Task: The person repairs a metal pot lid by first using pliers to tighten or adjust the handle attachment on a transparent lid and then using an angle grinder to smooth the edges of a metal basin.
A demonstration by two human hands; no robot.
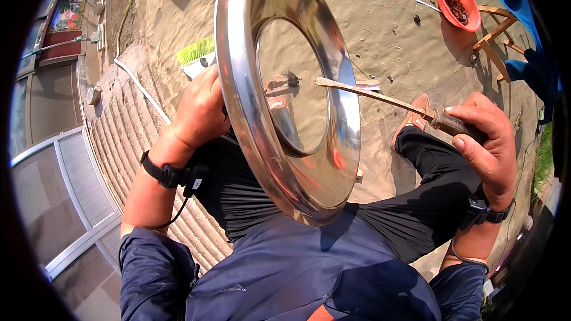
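Note:
A large, mirror-bright metal ring (345, 142) with a wide, rounded rim stands tilted before me. The ground and a shoe show in its round middle; whether that is open or glazed, I cannot tell. At the ring's left edge my left hand (203, 107) is closed on it, its fingertips hidden behind the rim. My right hand (491, 142) grips the dark handle of a long, thin, worn tool (380, 95), like an old flat-bladed screwdriver. The tool points left, and its flattened tip lies in front of the ring's middle; contact cannot be made out.
A brush with yellow-green bristles (195, 52) lies beyond my left hand. Far right, an orange bowl (470, 9) of dark bits stands by a wooden stool (496, 35) partly under blue cloth (523, 18). A pale hose (140, 86) crosses ridged ground at left, near a white-framed door (74, 166).

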